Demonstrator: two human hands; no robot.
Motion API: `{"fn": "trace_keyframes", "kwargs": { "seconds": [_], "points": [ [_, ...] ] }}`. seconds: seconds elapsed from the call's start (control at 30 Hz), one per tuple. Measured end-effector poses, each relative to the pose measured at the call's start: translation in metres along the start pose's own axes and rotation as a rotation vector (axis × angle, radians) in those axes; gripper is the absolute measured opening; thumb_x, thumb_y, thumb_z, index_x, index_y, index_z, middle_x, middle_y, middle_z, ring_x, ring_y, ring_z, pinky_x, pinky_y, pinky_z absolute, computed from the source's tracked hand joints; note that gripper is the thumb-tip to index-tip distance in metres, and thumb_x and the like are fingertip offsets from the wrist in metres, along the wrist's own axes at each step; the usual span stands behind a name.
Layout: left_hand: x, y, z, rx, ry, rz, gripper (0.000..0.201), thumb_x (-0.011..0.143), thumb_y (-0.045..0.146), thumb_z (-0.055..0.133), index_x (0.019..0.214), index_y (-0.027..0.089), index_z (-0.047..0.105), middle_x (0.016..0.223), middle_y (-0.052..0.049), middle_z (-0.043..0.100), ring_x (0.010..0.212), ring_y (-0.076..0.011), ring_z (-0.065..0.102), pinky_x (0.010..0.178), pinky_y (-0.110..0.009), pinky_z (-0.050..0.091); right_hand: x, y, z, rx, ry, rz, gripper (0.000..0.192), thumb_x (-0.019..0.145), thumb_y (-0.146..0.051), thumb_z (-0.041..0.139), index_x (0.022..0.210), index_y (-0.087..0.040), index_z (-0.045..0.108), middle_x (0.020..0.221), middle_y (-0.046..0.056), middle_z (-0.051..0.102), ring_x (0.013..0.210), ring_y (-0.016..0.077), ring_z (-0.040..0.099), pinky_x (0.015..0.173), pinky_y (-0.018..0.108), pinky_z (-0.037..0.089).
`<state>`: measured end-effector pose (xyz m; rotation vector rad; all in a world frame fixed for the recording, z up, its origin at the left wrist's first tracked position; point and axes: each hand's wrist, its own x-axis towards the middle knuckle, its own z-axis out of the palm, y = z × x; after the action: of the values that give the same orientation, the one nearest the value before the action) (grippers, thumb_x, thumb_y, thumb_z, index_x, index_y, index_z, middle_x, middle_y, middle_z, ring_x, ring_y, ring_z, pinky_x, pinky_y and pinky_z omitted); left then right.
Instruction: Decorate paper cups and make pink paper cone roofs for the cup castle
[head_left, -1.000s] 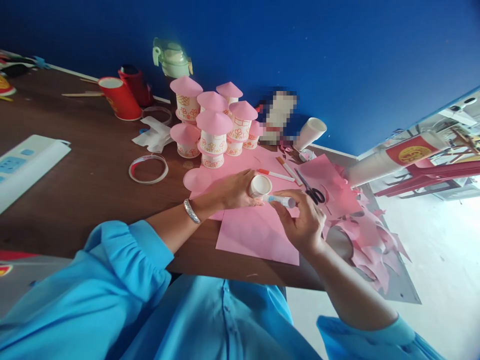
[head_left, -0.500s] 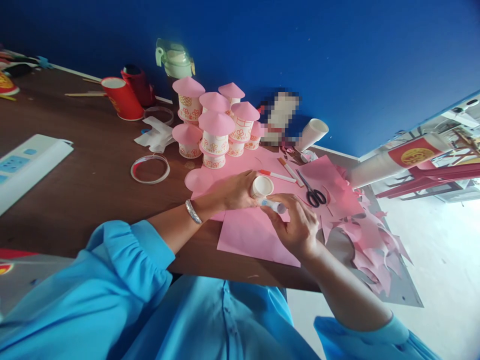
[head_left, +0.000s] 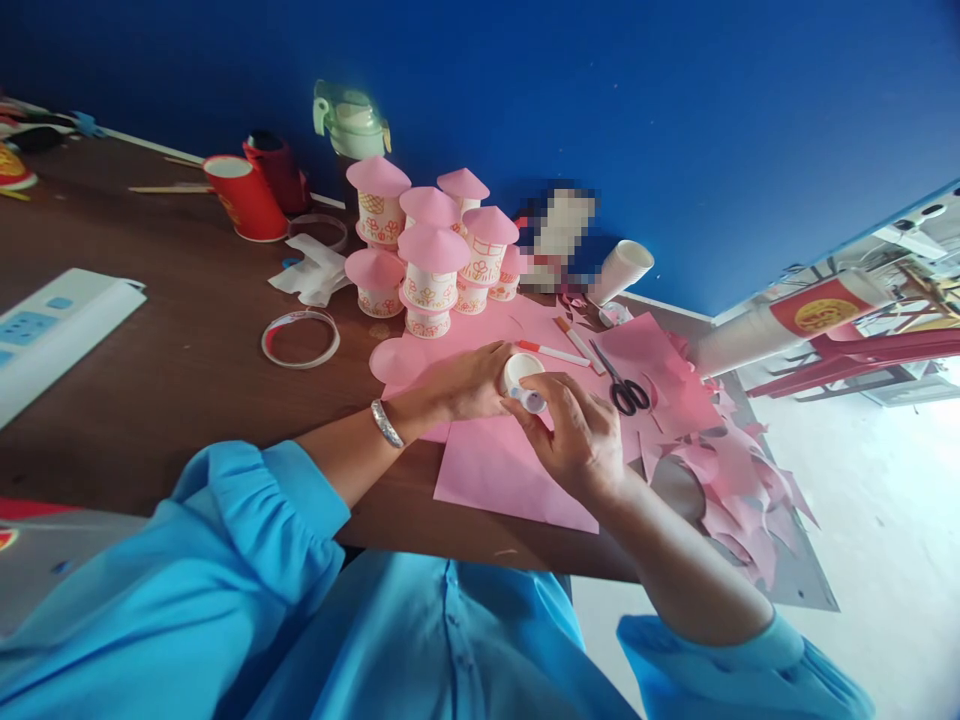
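My left hand [head_left: 477,384] is closed round a small white paper cup [head_left: 517,367], its round end facing up. In my right hand [head_left: 581,432] a glue stick [head_left: 534,401], whitish with some blue, is pinched between thumb and fingers. The glue stick is at the cup's near edge; whether its tip touches the cup is hidden by my fingers. Pink paper [head_left: 517,480] lies under both hands. Beyond them stand several decorated cup houses [head_left: 431,285] with pink cone roofs, some stacked in two tiers. A pink paper cone or disc [head_left: 397,361] lies left of my hands.
Black-handled scissors [head_left: 628,397] and a red-and-white marker [head_left: 553,353] lie on the right, near pink scraps [head_left: 739,490]. Tape rolls [head_left: 300,362], a red cup [head_left: 244,200] and a power strip [head_left: 64,325] are on the left. White stacked cups [head_left: 626,270] lean by the blue wall.
My right hand has moved slightly left and up, bringing the glue stick round to the cup's near edge and tilting it more upright. My left hand and the cup stay nearly in place.
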<state>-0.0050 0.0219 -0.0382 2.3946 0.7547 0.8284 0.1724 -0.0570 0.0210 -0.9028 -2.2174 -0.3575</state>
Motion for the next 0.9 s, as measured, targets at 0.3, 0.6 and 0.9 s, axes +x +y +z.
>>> {"fn": "trace_keyframes", "kwargs": {
  "seconds": [0.3,0.6,0.9],
  "points": [
    [0.003,0.003,-0.006,-0.001,0.005,-0.073,0.063,0.078,0.031,0.086,0.134,0.021,0.058,0.129,-0.012,0.069,0.127,-0.0330,0.063,0.105,-0.050,0.054,0.002,0.027,-0.012,0.514,0.146,0.495,0.010,0.099,-0.032,0.071,0.102,-0.023,0.068,0.094,0.002,0.078,0.067,0.0140,0.072,0.058,0.027,0.060],
    [0.001,0.001,-0.016,-0.297,-0.079,-0.149,0.079,0.081,0.037,0.082,0.150,0.027,0.045,0.155,-0.014,0.060,0.138,-0.0310,0.063,0.111,-0.047,0.055,-0.007,0.064,0.011,0.855,0.266,0.745,0.028,0.091,-0.046,0.079,0.092,-0.021,0.067,0.072,-0.003,0.070,0.053,0.0130,0.067,0.049,0.026,0.059],
    [0.001,0.004,-0.001,-0.091,0.011,-0.139,0.062,0.079,0.039,0.086,0.132,0.022,0.059,0.136,-0.013,0.070,0.127,-0.0330,0.067,0.106,-0.053,0.056,0.001,0.051,-0.006,0.629,0.201,0.613,0.017,0.095,-0.037,0.074,0.095,-0.022,0.068,0.085,0.000,0.072,0.066,0.0127,0.067,0.060,0.027,0.059]
  ]
}}
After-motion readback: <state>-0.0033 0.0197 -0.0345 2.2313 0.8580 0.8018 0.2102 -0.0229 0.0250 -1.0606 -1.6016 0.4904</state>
